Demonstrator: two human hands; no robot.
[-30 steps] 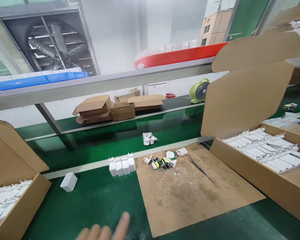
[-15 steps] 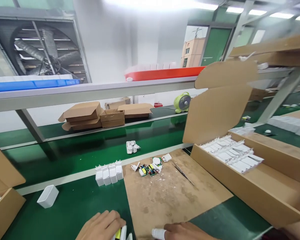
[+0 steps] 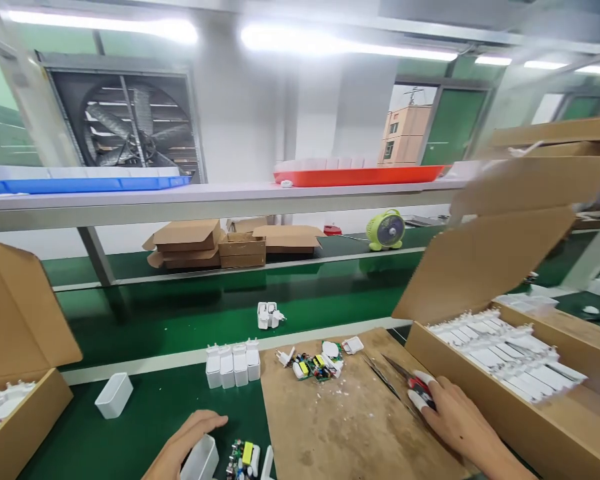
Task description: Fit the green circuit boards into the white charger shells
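Observation:
At the bottom edge, my left hand (image 3: 189, 440) curls round the far side of a white plastic charger housing (image 3: 203, 460); its lower fingers are out of view. Just right of it lies a circuit board with a yellow transformer (image 3: 243, 460), beside a white plastic piece (image 3: 267, 463). My right hand (image 3: 453, 417), with white covers on two fingertips, grips the handles of a red-and-black-handled tool (image 3: 420, 390) whose pointed metal end lies over the brown mat (image 3: 350, 427). Tweezers (image 3: 380, 375) lie along its left side. Loose circuit boards (image 3: 317, 365) are heaped at the mat's far end.
Several white chargers (image 3: 233, 365) stand in a row left of the mat. An empty white housing (image 3: 114, 395) lies farther left. Open cardboard boxes hold white parts at right (image 3: 510, 353) and left (image 3: 55, 407). A green fan (image 3: 385, 230) stands behind.
My right hand has moved right and forward to the mat's right side, where the red-handled tool now shows. My left hand has shifted left, off the yellow-topped board, to the housing. The view has tilted up.

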